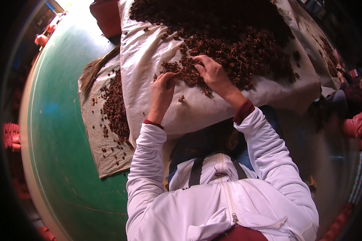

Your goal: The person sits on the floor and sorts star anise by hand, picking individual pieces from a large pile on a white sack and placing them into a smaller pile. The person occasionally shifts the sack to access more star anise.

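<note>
A big heap of dried star anise (238, 54) lies on a pale plastic sheet (196, 114) before me. At the near left fringe of the heap, my left hand (163, 93) has its fingertips bent together against a few pods. My right hand (212, 75) reaches over the heap's front edge, thumb and fingers curled close to the pods. Whether either hand pinches a pod cannot be made out. A loose star anise (181, 98) sits between my hands, and another pod (208, 93) lies just below my right hand.
Down on the green floor (57, 135) to the left, a second sheet (108, 161) bears more star anise (116, 108) and a straw broom (90, 75). A red sack (106, 18) stands at upper left. Another person's hands (340, 72) show at far right beside more pods.
</note>
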Motion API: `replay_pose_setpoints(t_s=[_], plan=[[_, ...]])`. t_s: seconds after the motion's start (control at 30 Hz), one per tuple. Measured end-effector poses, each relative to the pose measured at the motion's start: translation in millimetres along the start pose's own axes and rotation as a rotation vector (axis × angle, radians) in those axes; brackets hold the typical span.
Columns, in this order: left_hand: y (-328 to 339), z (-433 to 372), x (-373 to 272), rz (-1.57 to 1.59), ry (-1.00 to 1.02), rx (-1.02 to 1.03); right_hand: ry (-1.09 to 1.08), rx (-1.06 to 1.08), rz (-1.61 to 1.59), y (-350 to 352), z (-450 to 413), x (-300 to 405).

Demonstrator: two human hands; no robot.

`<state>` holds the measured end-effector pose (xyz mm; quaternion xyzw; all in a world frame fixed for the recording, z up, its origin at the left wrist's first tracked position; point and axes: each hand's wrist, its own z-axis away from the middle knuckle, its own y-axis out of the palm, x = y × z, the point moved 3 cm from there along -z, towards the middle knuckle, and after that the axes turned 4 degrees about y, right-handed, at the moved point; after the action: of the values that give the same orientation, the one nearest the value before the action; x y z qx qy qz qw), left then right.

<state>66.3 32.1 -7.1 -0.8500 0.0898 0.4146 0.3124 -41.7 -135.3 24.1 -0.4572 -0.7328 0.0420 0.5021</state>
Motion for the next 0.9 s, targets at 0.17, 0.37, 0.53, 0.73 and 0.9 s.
replay_pose_setpoints(t_s=[0.17, 0.37, 0.53, 0.73, 0.9], plan=[[12.0, 5.3, -16.1, 0.036, -0.022, 0.079, -0.111, 0.185, 0.032, 13.6, 21.4, 14.9], [18.6, 30.7, -60.3, 0.113, 0.025, 0.205, 0.347, -0.260, -0.261, 13.2, 31.6, 1.1], [28.1, 99.4, -117.8, 0.474, 0.148, 0.814, 0.479, -0.223, 0.082, -43.0, 16.3, -53.6], [-25.1, 25.8, 21.0, -0.161, -0.065, -0.194, 0.485, 0.514, -0.043, -84.9, 61.2, -16.6], [-27.5, -16.8, 85.2, -0.516, 0.080, -0.049, -0.037, 0.538, 0.126, -42.2, 39.0, 22.6]])
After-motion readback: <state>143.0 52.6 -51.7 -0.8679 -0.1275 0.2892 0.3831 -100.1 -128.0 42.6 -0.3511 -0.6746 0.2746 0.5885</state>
